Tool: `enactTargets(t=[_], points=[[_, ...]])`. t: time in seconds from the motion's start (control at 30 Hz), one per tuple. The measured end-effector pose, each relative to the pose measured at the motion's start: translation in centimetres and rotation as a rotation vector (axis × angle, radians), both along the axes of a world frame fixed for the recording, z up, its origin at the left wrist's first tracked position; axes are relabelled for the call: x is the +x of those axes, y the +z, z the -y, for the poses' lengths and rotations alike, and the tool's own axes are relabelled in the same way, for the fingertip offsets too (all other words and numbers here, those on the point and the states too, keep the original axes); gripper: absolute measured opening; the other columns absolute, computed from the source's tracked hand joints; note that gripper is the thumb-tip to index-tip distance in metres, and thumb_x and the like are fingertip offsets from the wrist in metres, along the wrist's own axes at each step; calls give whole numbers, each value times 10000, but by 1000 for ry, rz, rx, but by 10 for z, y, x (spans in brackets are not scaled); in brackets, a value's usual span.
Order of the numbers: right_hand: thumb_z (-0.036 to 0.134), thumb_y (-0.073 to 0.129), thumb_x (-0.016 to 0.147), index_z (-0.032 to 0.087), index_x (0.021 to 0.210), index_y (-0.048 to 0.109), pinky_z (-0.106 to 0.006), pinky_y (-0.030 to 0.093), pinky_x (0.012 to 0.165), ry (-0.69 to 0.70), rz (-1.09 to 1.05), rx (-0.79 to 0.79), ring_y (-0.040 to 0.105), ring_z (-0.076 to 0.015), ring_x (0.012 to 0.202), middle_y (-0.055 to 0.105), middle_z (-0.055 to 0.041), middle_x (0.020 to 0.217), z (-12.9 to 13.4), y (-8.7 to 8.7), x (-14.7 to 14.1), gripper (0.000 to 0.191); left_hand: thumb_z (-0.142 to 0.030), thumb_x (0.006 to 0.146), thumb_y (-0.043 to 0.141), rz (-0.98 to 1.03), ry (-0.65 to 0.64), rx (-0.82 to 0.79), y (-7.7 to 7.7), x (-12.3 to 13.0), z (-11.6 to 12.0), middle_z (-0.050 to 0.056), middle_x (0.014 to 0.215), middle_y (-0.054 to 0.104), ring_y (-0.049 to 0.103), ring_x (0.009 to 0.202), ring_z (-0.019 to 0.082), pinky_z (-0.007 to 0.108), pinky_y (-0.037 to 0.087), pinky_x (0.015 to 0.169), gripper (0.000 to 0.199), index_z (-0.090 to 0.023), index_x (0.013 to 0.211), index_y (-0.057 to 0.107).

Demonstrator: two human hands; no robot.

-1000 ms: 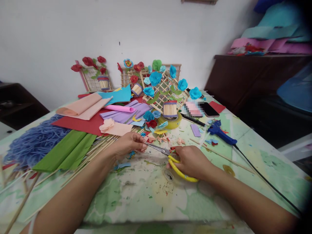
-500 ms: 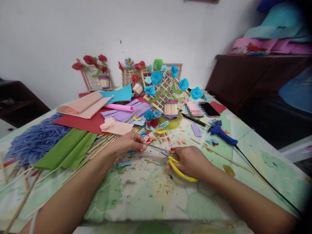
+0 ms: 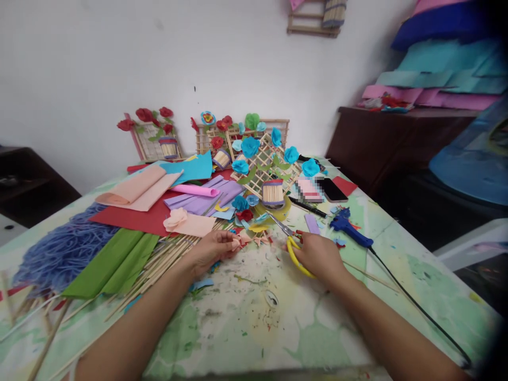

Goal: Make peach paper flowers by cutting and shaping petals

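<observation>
Yellow-handled scissors [image 3: 294, 256] are in my right hand [image 3: 320, 257], fingers wrapped round the loops, the blades pointing up and left over the table. My left hand [image 3: 216, 251] is pinched closed on a small peach paper piece [image 3: 236, 244] at its fingertips, partly hidden. Peach paper scraps [image 3: 262, 239] lie just beyond that hand. Behind them are blue and red paper flowers [image 3: 240, 202] and a roll of yellow tape [image 3: 281, 211]. A stick lattice [image 3: 260, 164] with blue flowers and a small stick basket [image 3: 272, 193] stands farther back.
A blue glue gun [image 3: 353, 230] with a black cord lies right, near a phone [image 3: 332, 189] and a pen [image 3: 308, 207]. On the left are blue yarn [image 3: 67, 248], green paper [image 3: 109, 264], thin sticks [image 3: 159, 269] and red paper [image 3: 130, 218].
My right hand has drawn the scissors away from my left fingertips, and the blades now point farther up. The left hand stays pinched. The camera view has tilted up.
</observation>
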State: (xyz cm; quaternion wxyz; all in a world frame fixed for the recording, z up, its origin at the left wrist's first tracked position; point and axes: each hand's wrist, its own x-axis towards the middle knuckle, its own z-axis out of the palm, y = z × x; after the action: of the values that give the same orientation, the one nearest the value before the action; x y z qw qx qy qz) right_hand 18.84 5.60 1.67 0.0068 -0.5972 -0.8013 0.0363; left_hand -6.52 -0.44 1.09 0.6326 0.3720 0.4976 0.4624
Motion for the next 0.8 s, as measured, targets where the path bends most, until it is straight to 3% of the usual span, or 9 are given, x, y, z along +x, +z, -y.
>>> enactTargets(t=[0.17, 0.33, 0.5, 0.63, 0.8], points=[[622, 357, 808, 141, 836, 644, -305, 405, 560, -95, 23, 5, 652, -280, 730, 687, -135, 792, -12, -4, 8, 561, -165, 597, 784, 119, 110, -72, 1, 5, 0, 39, 753, 658, 599, 655, 89, 199, 495, 660, 215, -123, 757, 646], [546, 402, 816, 155, 917, 632, -318, 443, 619, -28, 4, 54, 644, -266, 798, 676, -125, 923, -11, -3, 11, 464, -158, 660, 750, 230, 157, -57, -8, 3, -2, 58, 828, 669, 638, 769, 114, 202, 524, 729, 173, -120, 792, 646], [488, 444, 809, 144, 949, 635, -312, 453, 670, -51, 33, 60, 628, -251, 856, 648, -137, 1015, -14, 0, 13, 417, -119, 690, 720, 287, 250, -37, -11, 3, -4, 41, 783, 670, 627, 680, 75, 135, 529, 646, 137, -118, 797, 634], [438, 465, 805, 145, 910, 650, -301, 442, 722, -69, 9, 66, 588, -250, 971, 637, -135, 1042, -17, 4, 14, 362, -95, 671, 726, 275, 302, -50, -7, 5, -3, 34, 785, 671, 632, 700, 78, 147, 531, 669, 167, -129, 803, 630], [419, 485, 787, 164, 888, 662, -298, 426, 669, -105, 38, -24, 592, -250, 903, 655, -119, 938, -23, 12, 20, 326, -170, 610, 779, 187, 234, -40, -2, 13, 1, 21, 759, 657, 598, 669, 71, 151, 481, 633, 303, -134, 886, 657]])
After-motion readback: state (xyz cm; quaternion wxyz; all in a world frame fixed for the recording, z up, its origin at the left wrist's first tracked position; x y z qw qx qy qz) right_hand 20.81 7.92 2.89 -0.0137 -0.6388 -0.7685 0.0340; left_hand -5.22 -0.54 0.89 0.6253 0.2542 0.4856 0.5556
